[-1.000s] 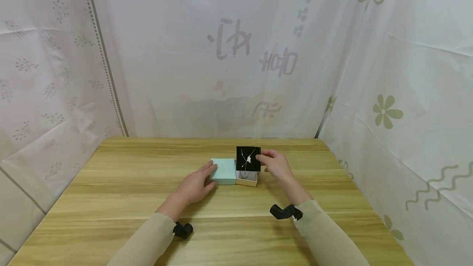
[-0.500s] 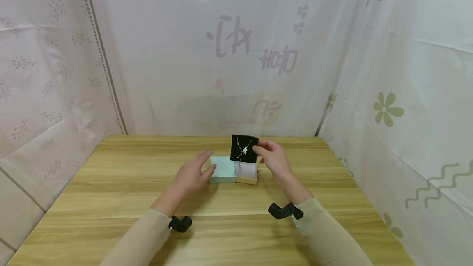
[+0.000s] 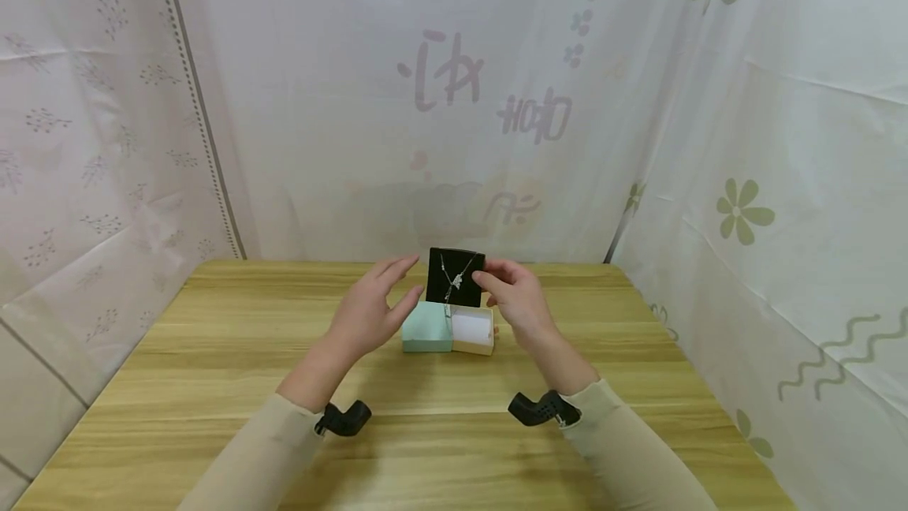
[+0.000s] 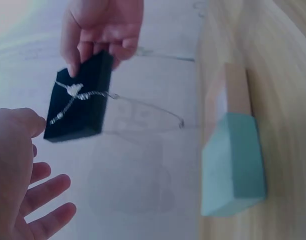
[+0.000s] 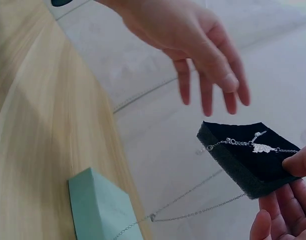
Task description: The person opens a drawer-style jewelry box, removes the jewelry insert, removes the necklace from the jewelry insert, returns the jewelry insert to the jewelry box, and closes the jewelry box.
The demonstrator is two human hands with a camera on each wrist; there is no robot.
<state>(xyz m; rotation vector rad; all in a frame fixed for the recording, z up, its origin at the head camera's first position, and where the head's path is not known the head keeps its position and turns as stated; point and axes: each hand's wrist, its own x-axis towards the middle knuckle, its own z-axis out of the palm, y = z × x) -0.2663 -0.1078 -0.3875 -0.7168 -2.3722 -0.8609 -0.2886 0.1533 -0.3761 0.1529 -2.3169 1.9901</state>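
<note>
My right hand (image 3: 521,298) pinches a black foam pad (image 3: 438,278) by its right edge, thumb on the front and fingers behind. Across the pad lies a silver necklace (image 5: 263,148) with a small sparkling pendant. A loop of its chain (image 4: 153,104) dangles below the foam. My left hand (image 3: 369,307) is raised at the pad's left side, fingers extended and apart, holding nothing. Under the pad, the mint-green box lid (image 3: 426,330) stands on the table against the small open box (image 3: 473,328), which has a white inside.
The wooden table (image 3: 248,369) reaches back to a hanging patterned curtain (image 3: 319,140), with more curtain on both sides. Black wrist cameras (image 3: 344,419) sit at both cuffs.
My right hand has lifted the foam pad up and to the left, off the box, with the chain trailing. My left hand has let go of the mint lid and risen beside the pad.
</note>
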